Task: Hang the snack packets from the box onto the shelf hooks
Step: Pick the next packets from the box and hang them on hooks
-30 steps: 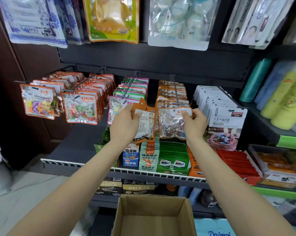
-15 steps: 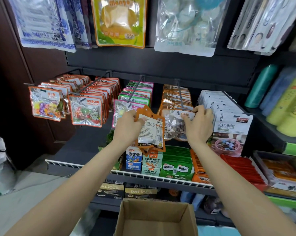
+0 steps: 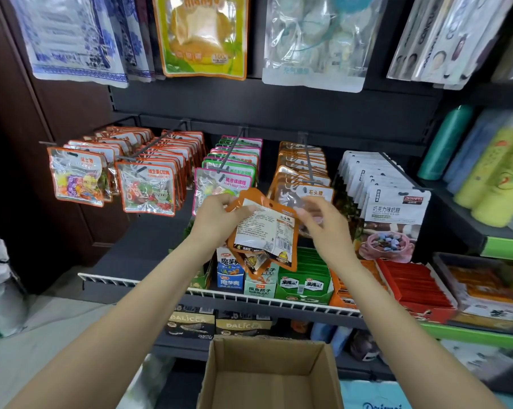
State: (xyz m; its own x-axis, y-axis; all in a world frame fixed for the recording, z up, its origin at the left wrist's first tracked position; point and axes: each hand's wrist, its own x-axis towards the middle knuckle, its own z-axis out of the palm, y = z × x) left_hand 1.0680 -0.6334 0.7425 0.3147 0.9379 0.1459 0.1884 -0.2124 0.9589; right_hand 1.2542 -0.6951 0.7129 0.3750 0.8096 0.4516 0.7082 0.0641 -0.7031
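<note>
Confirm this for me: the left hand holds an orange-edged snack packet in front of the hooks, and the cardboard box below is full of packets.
One part is wrong. The head view shows the left hand gripping the orange-edged snack packet in front of the hooks, but the cardboard box below shows only its bare inside; no packets are visible in the part in view.

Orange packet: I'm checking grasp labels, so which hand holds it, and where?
The left hand pinches the orange packet at its upper left corner. The right hand holds nothing visible.
</note>
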